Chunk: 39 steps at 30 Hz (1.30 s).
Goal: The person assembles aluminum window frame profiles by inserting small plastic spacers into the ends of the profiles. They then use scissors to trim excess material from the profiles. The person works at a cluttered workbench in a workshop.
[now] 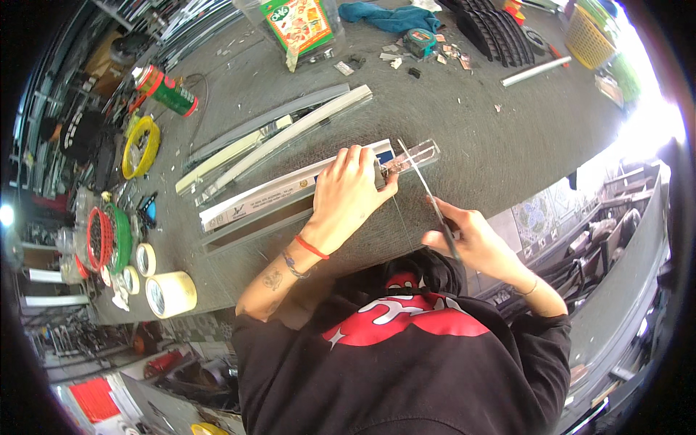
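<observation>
My left hand (346, 185) is closed over a long white profile (254, 201) with printed film on it. Its thumb and fingertips lie near the right end, close to a blue patch. A clear, shiny slotted piece (424, 154) juts out beyond that end; how it joins the profile is hidden by the hand. My right hand (470, 235) grips a long, thin metal blade (418, 172) by its darker lower part. The blade slants up and left, crossing over the clear piece. A grey profile (264, 226) lies alongside, nearer my body.
More strips (290, 138) lie behind the profile. At left are a spray can (167, 90), a yellow basket (141, 147), red and green baskets (99, 238) and tape rolls (171, 294). A plastic tub (301, 29), tape measure (420, 43) and black slatted part (493, 32) sit at the back.
</observation>
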Motion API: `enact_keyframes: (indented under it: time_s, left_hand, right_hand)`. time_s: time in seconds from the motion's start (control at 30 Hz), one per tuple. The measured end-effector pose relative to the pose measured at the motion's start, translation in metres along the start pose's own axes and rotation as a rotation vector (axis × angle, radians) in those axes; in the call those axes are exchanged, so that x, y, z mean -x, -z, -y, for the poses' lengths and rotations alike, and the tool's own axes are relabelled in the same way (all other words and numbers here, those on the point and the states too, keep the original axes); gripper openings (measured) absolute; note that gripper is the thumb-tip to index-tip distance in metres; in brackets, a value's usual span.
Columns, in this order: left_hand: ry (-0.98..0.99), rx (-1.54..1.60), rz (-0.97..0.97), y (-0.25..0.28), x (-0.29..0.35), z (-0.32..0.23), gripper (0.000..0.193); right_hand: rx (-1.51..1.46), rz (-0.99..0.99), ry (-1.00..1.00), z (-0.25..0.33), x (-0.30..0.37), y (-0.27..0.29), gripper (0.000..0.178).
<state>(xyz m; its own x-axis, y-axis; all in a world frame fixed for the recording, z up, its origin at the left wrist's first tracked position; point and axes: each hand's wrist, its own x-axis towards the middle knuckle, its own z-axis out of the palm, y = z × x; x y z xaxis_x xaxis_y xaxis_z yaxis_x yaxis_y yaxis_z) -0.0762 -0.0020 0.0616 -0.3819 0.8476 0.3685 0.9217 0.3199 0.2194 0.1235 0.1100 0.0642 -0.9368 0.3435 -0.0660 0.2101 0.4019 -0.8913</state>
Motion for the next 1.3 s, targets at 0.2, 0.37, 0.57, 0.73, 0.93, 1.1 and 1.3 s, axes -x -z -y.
enact_keyframes:
  time_s: [0.2,0.37,0.57,0.73,0.93,1.1,1.3]
  left_hand:
    - [-0.028,0.025,0.055,-0.002,-0.002,0.002,0.042]
    - [-0.075,0.021,0.058,-0.008,0.001,0.003,0.042]
    - [-0.085,0.008,0.062,-0.011,0.001,0.002,0.042]
    - [-0.105,-0.016,0.026,-0.016,0.002,0.003,0.041]
    - [-0.122,-0.061,0.004,-0.016,-0.002,0.004,0.042]
    - [-0.144,-0.056,-0.033,-0.013,-0.001,0.0,0.043]
    - [-0.134,-0.05,-0.044,-0.015,-0.003,0.0,0.041]
  right_hand:
    - [0.649,-0.374,-0.217,0.009,-0.006,-0.058,0.089]
    - [0.728,-0.473,-0.228,0.008,-0.009,-0.079,0.093]
    - [0.837,-0.51,-0.216,0.004,-0.016,-0.083,0.09]
    - [0.871,-0.545,-0.189,-0.005,-0.021,-0.082,0.087]
    - [0.729,-0.463,-0.075,-0.014,-0.022,-0.059,0.077]
    - [0.794,-0.538,-0.014,-0.012,-0.024,-0.058,0.085]
    - [0.694,-0.462,-0.099,-0.007,-0.032,-0.052,0.085]
